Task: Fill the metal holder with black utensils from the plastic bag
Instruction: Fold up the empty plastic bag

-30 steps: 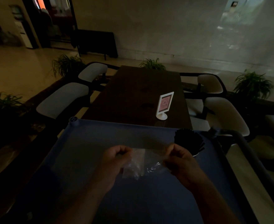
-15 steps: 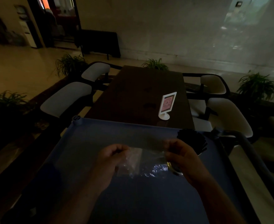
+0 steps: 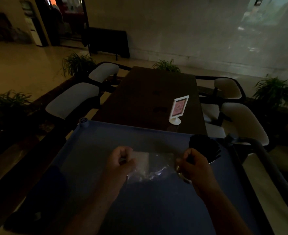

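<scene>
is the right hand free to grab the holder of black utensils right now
Probably not yet: the right hand is closed on the plastic bag, shared with the left hand. The holder of black utensils sits just beyond it, unobstructed.

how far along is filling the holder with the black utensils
Mostly done, it seems: the metal holder at the blue tray's right edge already bristles with black utensils. In hand: the left hand and right hand stretch the clear plastic bag, which looks empty. Left: probably nothing but discarding it.
</scene>
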{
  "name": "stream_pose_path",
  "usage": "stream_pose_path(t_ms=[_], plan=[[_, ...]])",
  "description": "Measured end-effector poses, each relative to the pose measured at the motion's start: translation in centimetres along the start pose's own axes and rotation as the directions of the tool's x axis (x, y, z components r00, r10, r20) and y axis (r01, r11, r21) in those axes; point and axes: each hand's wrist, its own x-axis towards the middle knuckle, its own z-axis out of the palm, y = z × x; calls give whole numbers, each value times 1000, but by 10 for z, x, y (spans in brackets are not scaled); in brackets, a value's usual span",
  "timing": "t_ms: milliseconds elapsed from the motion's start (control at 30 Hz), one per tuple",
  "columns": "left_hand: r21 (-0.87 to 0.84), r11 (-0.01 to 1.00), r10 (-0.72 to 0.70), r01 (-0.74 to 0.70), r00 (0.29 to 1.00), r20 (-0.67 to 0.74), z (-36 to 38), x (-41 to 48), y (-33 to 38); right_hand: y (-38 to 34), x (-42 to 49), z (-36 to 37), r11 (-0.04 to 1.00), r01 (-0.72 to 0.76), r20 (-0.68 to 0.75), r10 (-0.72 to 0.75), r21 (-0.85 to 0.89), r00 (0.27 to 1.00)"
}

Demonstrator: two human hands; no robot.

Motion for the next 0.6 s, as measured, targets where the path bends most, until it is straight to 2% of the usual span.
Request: stream_pose_path(t_ms=[133,267,333,433,500,600], plan=[[-136,990,-44,32,995,-87,3,2,-5,13,-9,13,982,-161,14,160,97,987],[-214,972,-111,93,991,-76,13,1,-3,24,-29,41,925,-375,217,353,68,910],[-302,946,-147,115,986,-84,20,-1,0,22,-35,53,925,-370,315,328,83,891],[-414,904,-151,111,986,-66,28,-7,3,14,-38,69,948,-283,402,206,143,892],[-411,905,-154,111,985,-73,32,-12,3,8,-36,79,939,-278,377,187,203,907],[-435,893,-160,118,985,-63,37,-17,0,7,-28,85,901,-285,253,208,326,945]])
